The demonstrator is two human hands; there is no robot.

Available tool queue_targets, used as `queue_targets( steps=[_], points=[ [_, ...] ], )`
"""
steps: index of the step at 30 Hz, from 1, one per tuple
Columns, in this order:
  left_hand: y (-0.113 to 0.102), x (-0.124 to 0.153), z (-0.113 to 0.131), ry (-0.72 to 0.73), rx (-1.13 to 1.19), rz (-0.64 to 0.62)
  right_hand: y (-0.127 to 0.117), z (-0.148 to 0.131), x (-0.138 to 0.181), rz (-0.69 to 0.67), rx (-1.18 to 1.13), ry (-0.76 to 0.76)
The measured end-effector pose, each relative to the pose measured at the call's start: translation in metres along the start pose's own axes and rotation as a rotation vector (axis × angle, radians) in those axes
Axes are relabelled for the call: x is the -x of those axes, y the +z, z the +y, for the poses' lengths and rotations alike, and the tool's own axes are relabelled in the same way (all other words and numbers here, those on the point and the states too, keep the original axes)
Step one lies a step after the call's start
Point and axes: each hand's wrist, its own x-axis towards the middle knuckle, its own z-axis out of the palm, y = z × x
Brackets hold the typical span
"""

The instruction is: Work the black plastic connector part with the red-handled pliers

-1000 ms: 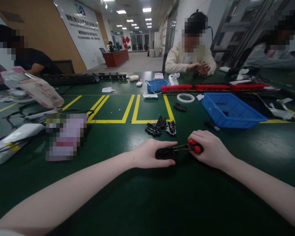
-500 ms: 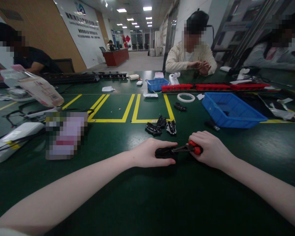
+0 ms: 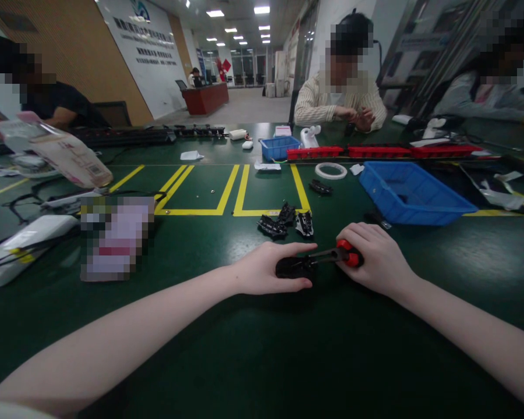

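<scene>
Between the thumb and fingers of my left hand (image 3: 262, 269) is a black plastic part (image 3: 293, 267), held low over the green table. My right hand (image 3: 373, 256) is wrapped round the red handles of a pair of pliers (image 3: 329, 256). The pliers' jaws point left and reach the right end of the black part; whether they grip it I cannot tell. Just beyond my hands lie several loose black plastic parts (image 3: 271, 227), some with silvery edges.
A large blue bin (image 3: 423, 203) stands beyond my right hand. A tape roll (image 3: 330, 170) and a smaller blue bin (image 3: 279, 147) sit farther back. At left are a phone (image 3: 120, 238), a white device (image 3: 30, 250) and a bottle (image 3: 70, 154). A co-worker (image 3: 340, 99) sits opposite.
The pliers have turned in my right hand and their jaws have tilted at the black part. My left hand keeps its hold in about the same place.
</scene>
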Motion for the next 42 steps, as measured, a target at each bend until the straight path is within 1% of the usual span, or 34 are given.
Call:
queue_targets(
  steps=[6,16,21,25,29,31,35,39,42],
  points=[
    [0.0011,0.0,-0.001,-0.005,-0.019,0.011,0.0004,0.0004,0.0,-0.045,0.008,-0.028],
    [0.0006,-0.0001,-0.0007,0.023,-0.024,0.02,-0.0001,-0.0011,-0.0015,-0.1,-0.052,-0.019],
    [0.0,-0.0008,-0.0007,0.023,-0.03,0.014,0.0001,-0.0015,-0.0009,-0.131,-0.04,-0.018],
    [-0.0003,-0.0002,-0.0015,0.038,-0.051,-0.003,-0.0006,-0.0017,-0.0007,-0.143,-0.003,-0.035],
    [0.0,0.0017,-0.0035,0.063,-0.059,0.031,-0.0001,-0.0023,-0.0013,-0.164,-0.012,-0.011],
    [-0.0002,0.0023,-0.0039,0.082,-0.077,0.027,0.0001,-0.0025,-0.0016,-0.172,-0.031,-0.003],
    [-0.001,0.0023,-0.0023,0.087,-0.091,0.015,0.0,-0.0026,-0.002,-0.154,-0.027,-0.006],
    [-0.0007,0.0021,0.0002,0.1,-0.025,0.051,0.0007,-0.0016,-0.0022,-0.113,-0.04,-0.006],
    [0.0001,0.0024,0.0002,0.101,-0.023,0.074,0.0016,-0.0003,-0.002,-0.098,-0.061,0.013]
  ],
)
